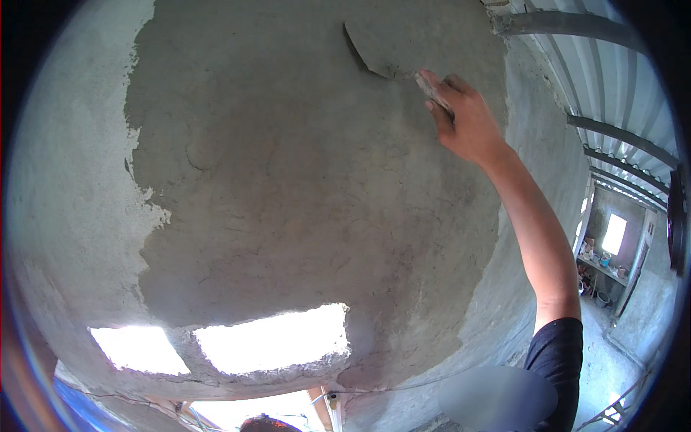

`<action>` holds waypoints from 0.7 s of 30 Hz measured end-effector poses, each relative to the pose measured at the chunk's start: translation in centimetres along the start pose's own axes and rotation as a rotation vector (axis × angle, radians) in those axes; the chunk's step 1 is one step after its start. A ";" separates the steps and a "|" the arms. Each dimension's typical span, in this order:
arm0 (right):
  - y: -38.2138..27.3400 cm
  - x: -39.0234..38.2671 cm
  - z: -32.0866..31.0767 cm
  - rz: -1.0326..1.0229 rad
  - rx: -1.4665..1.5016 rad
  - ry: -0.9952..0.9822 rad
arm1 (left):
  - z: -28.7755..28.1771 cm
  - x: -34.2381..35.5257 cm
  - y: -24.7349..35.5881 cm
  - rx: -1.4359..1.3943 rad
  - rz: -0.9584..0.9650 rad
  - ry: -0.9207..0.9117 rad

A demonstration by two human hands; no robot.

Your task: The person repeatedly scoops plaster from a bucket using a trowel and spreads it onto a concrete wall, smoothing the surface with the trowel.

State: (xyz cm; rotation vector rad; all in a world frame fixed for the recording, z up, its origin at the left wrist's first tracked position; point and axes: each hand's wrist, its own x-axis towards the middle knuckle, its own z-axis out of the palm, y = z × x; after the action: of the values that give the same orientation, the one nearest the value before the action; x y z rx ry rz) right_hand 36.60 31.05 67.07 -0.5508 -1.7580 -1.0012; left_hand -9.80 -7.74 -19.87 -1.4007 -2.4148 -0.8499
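My right hand (469,119) is raised high against a grey plastered wall (302,187). It is closed around the handle of a trowel (427,88), whose dark-edged blade lies against or very near the upper part of the wall. A broad patch of darker, damp-looking plaster covers the middle of the wall, with fine cracks and smear marks. The patch's ragged left border meets paler plaster. My bare forearm (536,230) comes up from a dark short sleeve at the lower right. My left hand is out of the picture.
Two bright rectangular openings (273,341) pierce the lower wall. Corrugated metal roofing (576,65) on curved-looking beams (576,26) runs along the upper right. Farther back at right stands a shelf (612,271) holding small containers. The top of a head (268,425) shows at the bottom edge.
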 end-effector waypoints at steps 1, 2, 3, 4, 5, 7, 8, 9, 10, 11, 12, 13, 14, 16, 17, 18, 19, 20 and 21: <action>-0.4 -0.7 -1.0 0.051 0.086 -0.046 | -1.4 1.5 1.3 -0.064 -0.030 -0.026; 0.1 -0.4 -1.4 0.052 0.080 -0.044 | -3.0 2.6 2.6 -0.126 -0.066 -0.051; 1.0 0.6 -1.4 -0.007 0.054 0.039 | -5.0 3.6 3.9 -0.186 -0.108 -0.076; 2.5 1.6 -1.4 -0.054 0.022 0.120 | -8.9 5.8 7.2 -0.240 -0.139 -0.106; 4.2 3.4 -1.7 -0.051 -0.064 0.202 | -12.0 8.0 10.0 -0.293 -0.166 -0.136; 8.5 8.4 -2.1 0.027 -0.242 0.295 | -16.7 11.3 15.0 -0.397 -0.222 -0.194; 9.7 10.0 -2.7 0.101 -0.335 0.304 | -18.3 12.4 16.8 -0.449 -0.249 -0.225; 8.5 10.6 -3.0 0.107 -0.330 0.303 | -19.4 12.7 18.4 -0.500 -0.295 -0.253; 6.5 11.5 -3.3 0.277 -0.225 0.145 | -20.1 12.8 19.4 -0.550 -0.344 -0.273; 4.9 11.5 -4.3 0.446 -0.117 -0.004 | -21.2 12.2 19.8 -0.599 -0.383 -0.284; 4.9 9.8 -3.1 0.330 -0.176 0.002 | -20.8 11.7 19.2 -0.527 -0.313 -0.240; 5.1 7.7 0.3 0.210 -0.245 -0.014 | -19.6 12.7 18.4 -0.525 -0.309 -0.250; 2.9 4.8 1.9 0.147 -0.202 -0.011 | -19.2 12.3 18.1 -0.540 -0.332 -0.227; -1.2 -4.3 2.4 0.066 -0.118 -0.063 | -17.3 12.5 18.3 -0.589 -0.344 -0.183; -2.7 -9.2 2.8 0.031 -0.149 -0.057 | -16.4 12.9 18.5 -0.610 -0.349 -0.159; -5.0 -13.3 1.2 0.144 0.016 -0.272 | -15.4 13.6 18.4 -0.631 -0.348 -0.138; -6.0 -17.9 1.1 0.052 -0.017 -0.156 | -14.5 15.0 18.5 -0.650 -0.332 -0.122; -6.9 -21.3 0.3 0.042 0.221 -0.151 | -13.5 16.0 18.5 -0.666 -0.320 -0.113; -7.9 -23.9 0.4 0.075 0.376 -0.160 | -13.3 15.1 18.5 -0.664 -0.351 -0.094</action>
State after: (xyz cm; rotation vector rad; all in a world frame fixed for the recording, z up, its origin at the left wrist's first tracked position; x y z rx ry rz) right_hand 40.10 28.95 42.20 -0.4602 -1.9913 -0.5655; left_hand -3.20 2.30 4.64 -1.2142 -2.6147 -1.8392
